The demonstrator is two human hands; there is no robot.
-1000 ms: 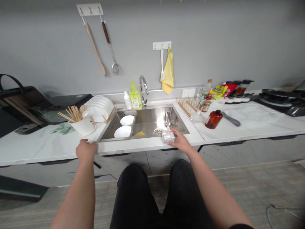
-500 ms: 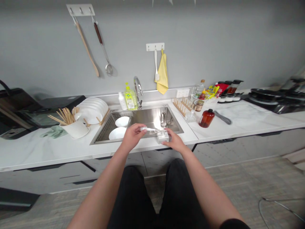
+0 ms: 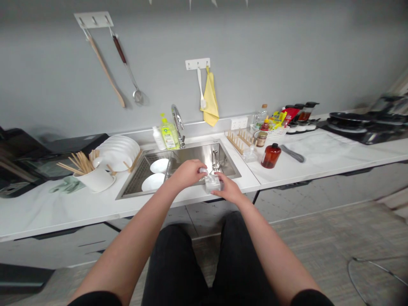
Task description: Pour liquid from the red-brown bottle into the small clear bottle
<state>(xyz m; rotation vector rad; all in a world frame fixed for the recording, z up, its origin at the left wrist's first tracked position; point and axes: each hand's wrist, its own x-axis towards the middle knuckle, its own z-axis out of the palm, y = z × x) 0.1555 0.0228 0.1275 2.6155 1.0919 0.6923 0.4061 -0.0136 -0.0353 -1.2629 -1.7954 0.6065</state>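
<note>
At the front edge of the sink (image 3: pixel 229 149), my right hand (image 3: pixel 230 189) grips a small clear square jar (image 3: pixel 213 183) from its right side, fingers and thumb around it. My left hand (image 3: pixel 190 172) pinches the end of a slim whitish piece (image 3: pixel 203 171) just above the jar, on its left. Most of that piece is hidden by my fingers or lost against the jar, so its kind is unclear. Two white bowls (image 3: pixel 153 182) lie in the left part of the sink, left of my hands. The chrome faucet (image 3: pixel 177 121) stands behind.
An amber bottle (image 3: pixel 271 156), a grey long-handled item (image 3: pixel 292 153) and a wooden rack (image 3: pixel 235 142) stand on the right counter. Leftward are stacked white plates (image 3: pixel 119 153) and a white chopstick holder (image 3: pixel 98 178). Green dish soap (image 3: pixel 169 135) stands behind the sink.
My left hand has moved right, toward the jar. The slim whitish piece, earlier stretched out between my hand and the jar, now shows only its end. My right hand keeps its hold.
</note>
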